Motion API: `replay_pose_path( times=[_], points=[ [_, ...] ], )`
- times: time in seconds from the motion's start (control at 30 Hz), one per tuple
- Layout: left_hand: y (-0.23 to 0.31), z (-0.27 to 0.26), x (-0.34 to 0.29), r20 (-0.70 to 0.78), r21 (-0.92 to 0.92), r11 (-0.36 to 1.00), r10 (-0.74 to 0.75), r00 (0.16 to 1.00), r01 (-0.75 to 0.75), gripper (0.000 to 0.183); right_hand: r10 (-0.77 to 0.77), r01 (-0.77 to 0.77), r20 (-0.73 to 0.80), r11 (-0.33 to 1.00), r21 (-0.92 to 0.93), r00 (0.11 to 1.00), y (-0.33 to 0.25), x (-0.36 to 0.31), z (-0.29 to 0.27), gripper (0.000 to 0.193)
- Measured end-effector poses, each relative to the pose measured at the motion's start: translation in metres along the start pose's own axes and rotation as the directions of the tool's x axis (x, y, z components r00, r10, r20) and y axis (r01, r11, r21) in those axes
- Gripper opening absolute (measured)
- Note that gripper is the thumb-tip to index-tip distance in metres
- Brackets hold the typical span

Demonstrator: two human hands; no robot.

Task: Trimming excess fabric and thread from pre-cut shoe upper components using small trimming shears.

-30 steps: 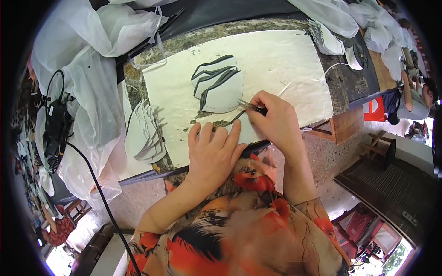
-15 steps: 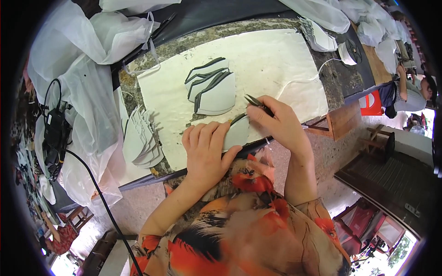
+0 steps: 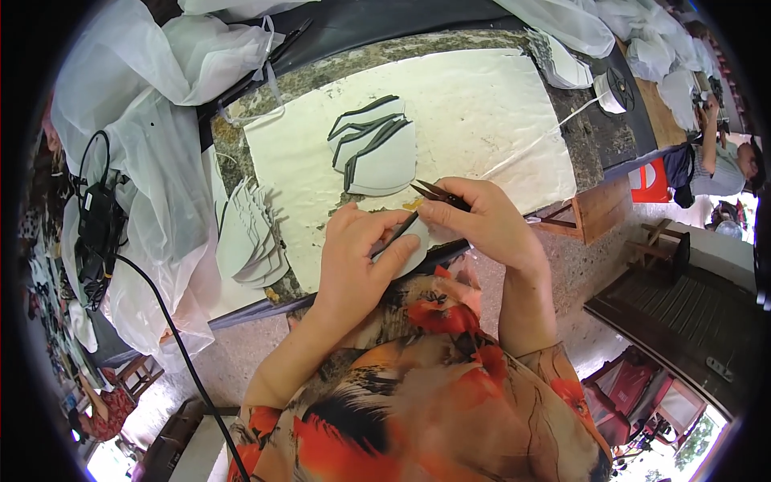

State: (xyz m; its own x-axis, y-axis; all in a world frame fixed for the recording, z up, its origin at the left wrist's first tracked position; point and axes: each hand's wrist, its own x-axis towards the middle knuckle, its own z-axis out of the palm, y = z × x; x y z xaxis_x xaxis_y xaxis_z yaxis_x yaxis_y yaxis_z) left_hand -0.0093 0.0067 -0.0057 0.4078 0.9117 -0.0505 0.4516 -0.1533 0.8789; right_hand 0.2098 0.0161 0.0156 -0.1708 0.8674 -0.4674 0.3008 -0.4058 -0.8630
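Clearly, the left fingers [image 3: 387,220] pinch a dark-edged pale piece [image 3: 418,255]; the right fingers [image 3: 480,198] clamp a pointed tool [image 3: 438,194].

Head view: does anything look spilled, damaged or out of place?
Yes: the cream sheet has ragged dark patches just beyond the left hand, odd against its otherwise pale surface; stains or tears, I can't tell.

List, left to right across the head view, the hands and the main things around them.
Black corded device, fanned stack of pale pieces, left hand, right hand, white spool, person in a grey top.
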Motion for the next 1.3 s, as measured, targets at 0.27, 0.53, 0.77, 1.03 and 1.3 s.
replay_pose_path(
  times=[0.27,0.53,0.77,1.03,1.3],
  points=[
    [0.009,-0.012,0.000,0.195,-0.450,0.825,-0.282,0.939,0.342,0.023,-0.032,0.028,0.056,0.996,0.079,0.998,-0.007,-0.008,-0.005,0.019],
    [0.003,-0.017,0.004,0.336,-0.565,0.728,-0.227,0.914,0.389,0.019,-0.037,0.024,0.078,0.986,0.164,0.996,-0.007,-0.010,-0.004,0.016],
    [0.015,-0.020,0.015,0.477,-0.550,0.644,-0.280,0.833,0.532,0.021,-0.038,0.028,0.068,0.988,0.149,0.997,-0.008,-0.011,-0.004,0.015],
    [0.001,-0.017,0.017,0.422,-0.538,0.687,-0.283,0.862,0.489,0.018,-0.233,0.233,-0.013,0.966,0.110,0.973,-0.003,-0.010,-0.002,0.016],
    [-0.003,-0.016,0.016,0.354,-0.538,0.703,-0.312,0.882,0.464,0.018,-0.233,0.232,0.028,0.972,0.035,0.972,-0.014,-0.011,-0.007,0.014]
  ],
)
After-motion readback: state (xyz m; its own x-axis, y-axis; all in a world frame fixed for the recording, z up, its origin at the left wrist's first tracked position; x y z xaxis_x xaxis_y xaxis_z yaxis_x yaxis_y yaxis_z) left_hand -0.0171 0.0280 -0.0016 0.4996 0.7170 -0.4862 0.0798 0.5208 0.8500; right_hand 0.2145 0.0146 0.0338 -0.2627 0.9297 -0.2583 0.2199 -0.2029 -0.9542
